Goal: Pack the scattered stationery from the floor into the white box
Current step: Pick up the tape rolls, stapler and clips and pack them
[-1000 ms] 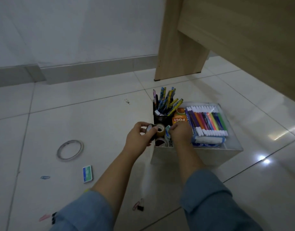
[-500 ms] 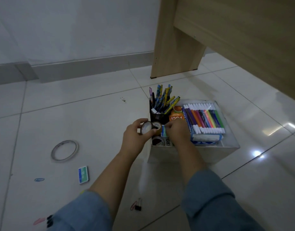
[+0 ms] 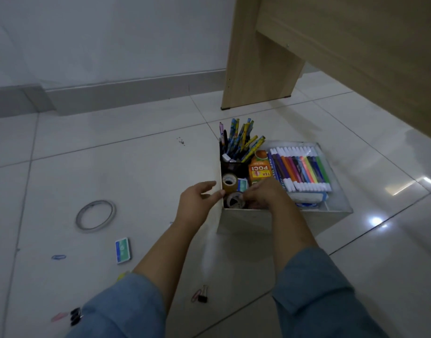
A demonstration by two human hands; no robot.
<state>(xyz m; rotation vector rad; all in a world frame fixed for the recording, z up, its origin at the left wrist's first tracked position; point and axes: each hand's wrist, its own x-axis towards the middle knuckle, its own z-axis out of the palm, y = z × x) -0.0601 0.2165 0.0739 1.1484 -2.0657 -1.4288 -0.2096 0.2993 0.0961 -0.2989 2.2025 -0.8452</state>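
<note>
The white box (image 3: 282,222) stands on the tiled floor. It holds a black mesh cup of pens (image 3: 236,150), an orange tea carton (image 3: 259,169), a pack of markers (image 3: 302,169), a brown tape roll (image 3: 229,182) and a pale tape roll (image 3: 234,201). My left hand (image 3: 197,201) hovers at the box's left rim with its fingers apart and nothing in it. My right hand (image 3: 263,193) is inside the box, fingertips curled on the pale roll. Loose on the floor lie a thin tape ring (image 3: 95,215), a blue-green eraser box (image 3: 123,250), a blue paper clip (image 3: 58,257) and black binder clips (image 3: 201,297).
A wooden desk leg (image 3: 256,69) and its panel rise behind and to the right of the box. A grey skirting board (image 3: 126,91) runs along the wall. More black clips (image 3: 75,315) and a pink clip (image 3: 59,317) lie near my left sleeve.
My left hand carried the pale tape roll to the box and let it go inside; that hand now has its fingers spread. My right hand stayed in the box.
</note>
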